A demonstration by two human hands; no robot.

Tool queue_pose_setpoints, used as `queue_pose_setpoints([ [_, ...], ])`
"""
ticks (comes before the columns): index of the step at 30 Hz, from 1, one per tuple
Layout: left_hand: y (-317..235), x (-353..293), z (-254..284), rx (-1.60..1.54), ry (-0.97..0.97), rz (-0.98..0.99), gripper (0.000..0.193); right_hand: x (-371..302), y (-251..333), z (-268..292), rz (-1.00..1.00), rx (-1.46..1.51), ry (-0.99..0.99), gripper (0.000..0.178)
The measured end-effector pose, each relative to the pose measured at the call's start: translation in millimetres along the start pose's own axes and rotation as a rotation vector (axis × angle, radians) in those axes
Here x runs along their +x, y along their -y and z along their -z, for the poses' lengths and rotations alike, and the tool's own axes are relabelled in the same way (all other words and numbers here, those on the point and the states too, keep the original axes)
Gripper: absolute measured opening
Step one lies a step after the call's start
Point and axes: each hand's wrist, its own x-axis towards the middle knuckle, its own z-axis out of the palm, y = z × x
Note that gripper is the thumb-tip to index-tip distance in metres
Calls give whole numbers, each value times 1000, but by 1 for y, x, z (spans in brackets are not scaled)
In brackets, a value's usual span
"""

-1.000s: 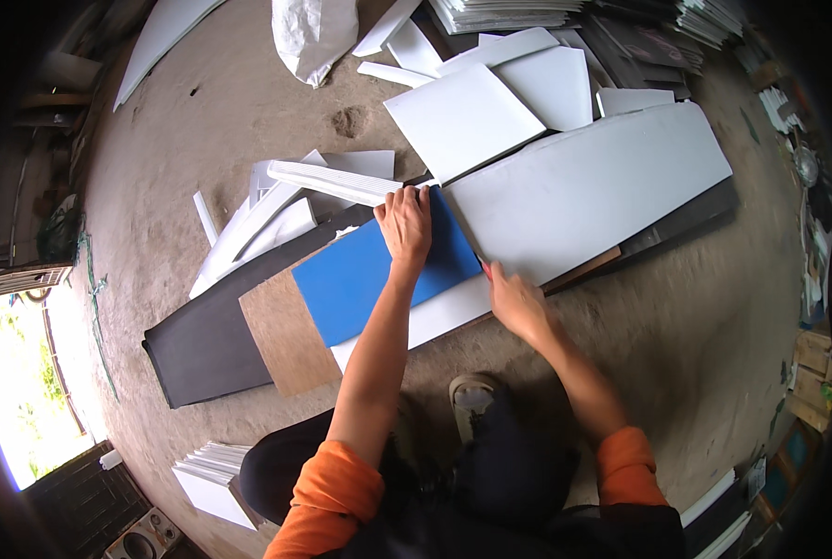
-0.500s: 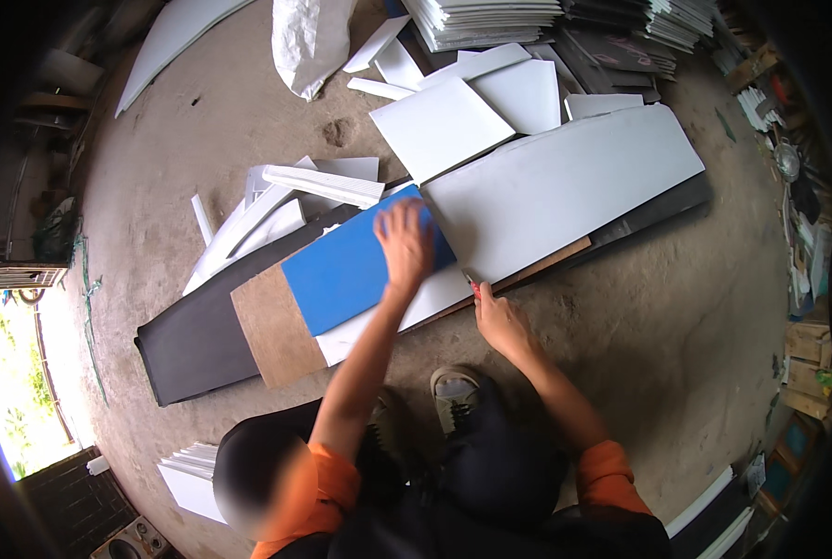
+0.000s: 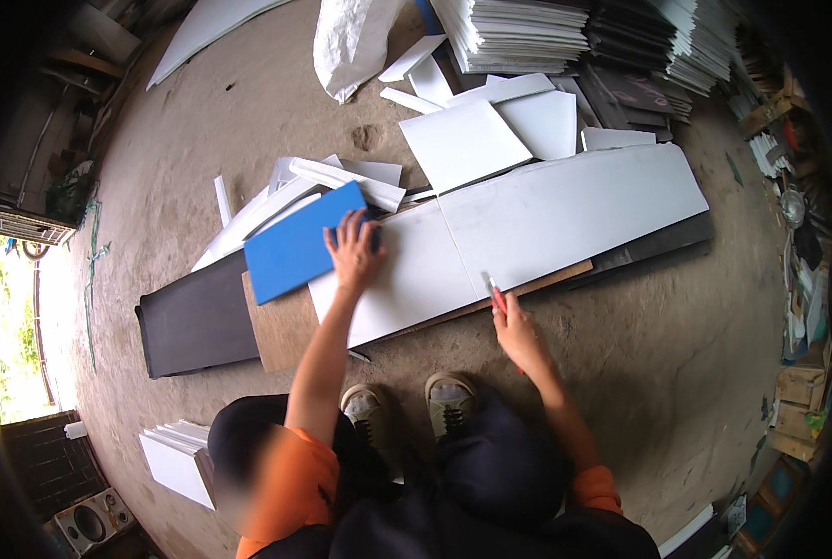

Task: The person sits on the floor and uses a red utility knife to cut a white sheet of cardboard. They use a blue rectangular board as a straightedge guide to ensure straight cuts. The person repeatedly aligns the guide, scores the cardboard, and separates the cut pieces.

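Note:
My left hand (image 3: 352,253) grips the right edge of a blue rectangular board (image 3: 295,247), its fingers spread over the top face. The board overlaps the left end of a long white sheet (image 3: 574,207) and covers part of a brown board (image 3: 281,328). In my right hand (image 3: 520,337) is a red-handled utility knife (image 3: 499,300), its blade tip over the sheet's near edge. A thin straight line crosses the white sheet just left of the blade, running from the far edge to the near one.
Dark sheets (image 3: 197,321) lie beneath the work on the concrete floor. White offcuts (image 3: 285,191) sit beyond the blue board, and loose white panels (image 3: 467,144) beyond the sheet. Stacked white sheets (image 3: 514,37) and a white sack (image 3: 351,47) stand farther off. Another white stack (image 3: 178,461) is at lower left.
The blue board has moved left with my left hand, baring the white sheet and the line across it. My right hand with the knife has drawn back slightly toward me.

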Motion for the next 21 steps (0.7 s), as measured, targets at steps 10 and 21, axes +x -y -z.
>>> queue_pose_setpoints([
  [10,-44,48,-12,-300,199,-206,35,68,4,20,-95,999,168,58],
  [21,-74,89,13,-348,914,18,80,41,16,42,44,1094,3,39],
])
